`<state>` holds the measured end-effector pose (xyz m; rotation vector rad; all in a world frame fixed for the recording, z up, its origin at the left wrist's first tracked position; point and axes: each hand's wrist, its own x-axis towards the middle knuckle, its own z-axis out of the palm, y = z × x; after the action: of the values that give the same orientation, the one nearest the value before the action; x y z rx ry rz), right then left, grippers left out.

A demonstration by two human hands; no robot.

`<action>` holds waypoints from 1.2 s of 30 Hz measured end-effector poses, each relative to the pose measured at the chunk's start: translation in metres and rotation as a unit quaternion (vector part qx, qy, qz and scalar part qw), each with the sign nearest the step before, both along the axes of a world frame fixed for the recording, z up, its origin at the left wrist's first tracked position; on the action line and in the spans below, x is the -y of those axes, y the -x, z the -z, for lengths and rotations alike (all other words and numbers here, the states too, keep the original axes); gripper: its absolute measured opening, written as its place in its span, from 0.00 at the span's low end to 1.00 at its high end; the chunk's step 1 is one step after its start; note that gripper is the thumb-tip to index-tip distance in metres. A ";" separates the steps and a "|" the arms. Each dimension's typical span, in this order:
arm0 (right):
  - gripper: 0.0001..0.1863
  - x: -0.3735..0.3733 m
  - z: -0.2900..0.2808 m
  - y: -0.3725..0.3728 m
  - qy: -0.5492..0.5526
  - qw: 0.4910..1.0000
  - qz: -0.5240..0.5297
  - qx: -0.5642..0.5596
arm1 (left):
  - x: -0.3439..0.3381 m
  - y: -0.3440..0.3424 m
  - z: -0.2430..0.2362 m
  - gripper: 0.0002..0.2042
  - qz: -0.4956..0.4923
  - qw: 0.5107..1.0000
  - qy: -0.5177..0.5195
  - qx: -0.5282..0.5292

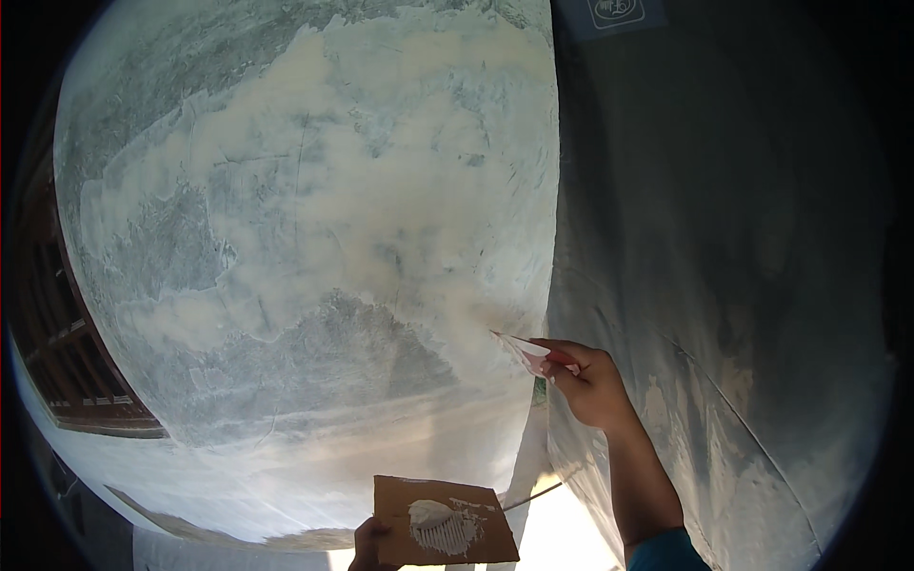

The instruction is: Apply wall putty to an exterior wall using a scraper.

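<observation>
My right hand (592, 385) grips a putty knife (526, 352) with a red handle. The blade points up and left, its tip at the surface of a plastered wall (381, 190); exact contact is hard to tell. Patchy white filler covers much of this wall, with rough grey areas showing between. Low in the view, my left hand (366, 546) holds a brown rectangular board (393, 497) by its left edge. On the board lies a mound of white putty (446, 528) with ridged marks. Part of the left hand is cut off by the lower edge.
A dark, creased sheet (724, 238) hangs right of the wall's vertical edge. At the far left is a brown-framed window (81, 352) with bars. Between the board and the sheet, a thin rod (533, 495) crosses in front of bright ground (569, 533).
</observation>
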<state>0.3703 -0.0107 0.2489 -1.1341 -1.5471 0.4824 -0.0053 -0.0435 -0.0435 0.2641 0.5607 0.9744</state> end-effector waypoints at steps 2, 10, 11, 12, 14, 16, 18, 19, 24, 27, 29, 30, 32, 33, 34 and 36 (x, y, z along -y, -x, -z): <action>0.16 -0.018 -0.057 0.020 -0.104 0.990 0.054 0.074 | -0.003 0.017 0.009 0.29 -0.017 1.000 -0.009 -0.009; 0.20 -0.108 -0.203 0.041 -0.384 0.827 0.336 0.237 | -0.023 0.069 0.008 0.18 -0.080 0.996 -0.018 -0.040; 0.21 -0.121 -0.204 0.043 -0.411 0.794 0.375 0.245 | -0.027 0.072 0.005 0.18 -0.072 0.996 -0.021 -0.043; 0.21 -0.131 -0.200 0.046 -0.394 0.797 0.381 0.253 | -0.030 0.074 0.002 0.19 -0.072 0.997 -0.013 -0.031; 0.23 -0.163 -0.176 0.055 -0.395 0.756 0.428 0.298 | -0.041 0.078 -0.003 0.19 -0.064 0.998 -0.008 -0.021; 0.24 -0.169 -0.148 0.076 -0.405 0.751 0.415 0.317 | -0.044 0.089 -0.005 0.20 -0.064 0.998 -0.022 -0.016; 0.25 -0.145 -0.149 0.094 -0.402 0.767 0.394 0.309 | -0.057 0.105 0.010 0.22 -0.054 0.998 -0.022 -0.029; 0.24 -0.114 -0.159 0.100 -0.302 0.857 0.312 0.278 | -0.061 0.116 0.016 0.23 -0.043 0.998 -0.017 -0.040; 0.22 -0.106 -0.201 0.070 -0.316 0.874 0.322 0.180 | -0.081 0.096 0.010 0.28 -0.004 0.999 -0.032 -0.007; 0.22 -0.148 -0.203 0.059 -0.369 0.822 0.376 0.217 | -0.088 0.084 0.018 0.26 -0.031 0.999 -0.019 0.004; 0.22 -0.164 -0.173 0.079 -0.422 0.736 0.429 0.309 | -0.082 0.084 0.016 0.26 -0.020 0.999 -0.027 0.011; 0.22 -0.162 -0.157 0.091 -0.380 0.770 0.396 0.326 | -0.081 0.090 0.021 0.26 -0.027 0.999 -0.023 0.009; 0.24 -0.138 -0.153 0.099 -0.347 0.834 0.324 0.283 | -0.089 0.099 0.035 0.26 -0.013 0.996 -0.081 0.044; 0.23 -0.117 -0.160 0.098 -0.299 0.883 0.266 0.244 | -0.092 0.098 0.038 0.26 -0.016 0.996 -0.081 0.043; 0.23 -0.106 -0.171 0.092 -0.300 0.884 0.276 0.229 | -0.097 0.092 0.036 0.25 -0.013 0.995 -0.094 0.032; 0.20 -0.104 -0.195 0.071 -0.346 0.859 0.323 0.194 | -0.104 0.078 0.023 0.24 0.002 0.994 -0.105 0.022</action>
<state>0.2990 0.0929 0.4435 -1.1049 -1.3670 -0.7516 -0.0833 0.0605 -0.0668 0.4300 0.4177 1.0342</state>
